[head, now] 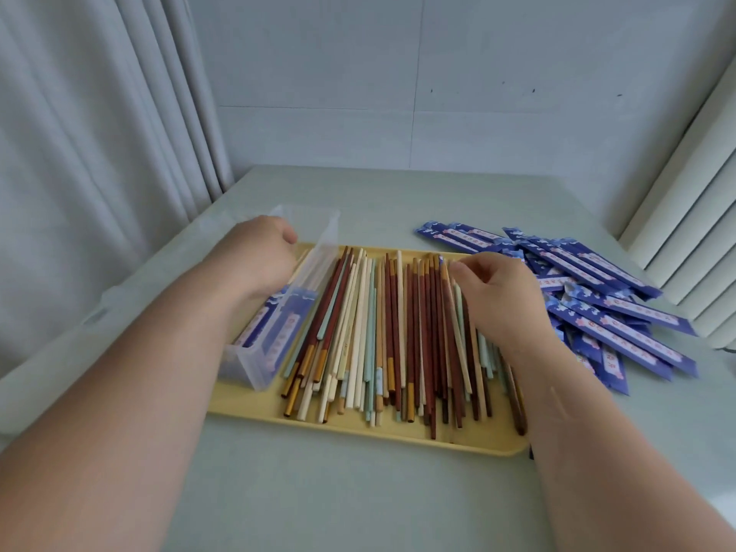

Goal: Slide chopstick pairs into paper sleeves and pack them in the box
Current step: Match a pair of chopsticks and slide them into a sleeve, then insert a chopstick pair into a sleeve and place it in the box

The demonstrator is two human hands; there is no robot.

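A yellow tray (358,436) holds a heap of loose chopsticks (382,332) in red-brown, cream and mint. A clear plastic box (255,364) lies along the tray's left side with blue sleeved pairs (278,324) inside. My left hand (259,253) reaches into the far end of the box. Its fingers are curled at the cream tips sticking out of a sleeved pair. My right hand (506,296) rests on the right part of the heap, fingertips spread and touching the far ends of the chopsticks. Blue paper sleeves (621,312) lie piled to the right of the tray.
The pale green table (318,492) ends at a wall behind. A grey curtain (99,153) hangs at the left and white slats (697,233) stand at the right. A translucent lid-like piece (91,316) lies at the table's left edge.
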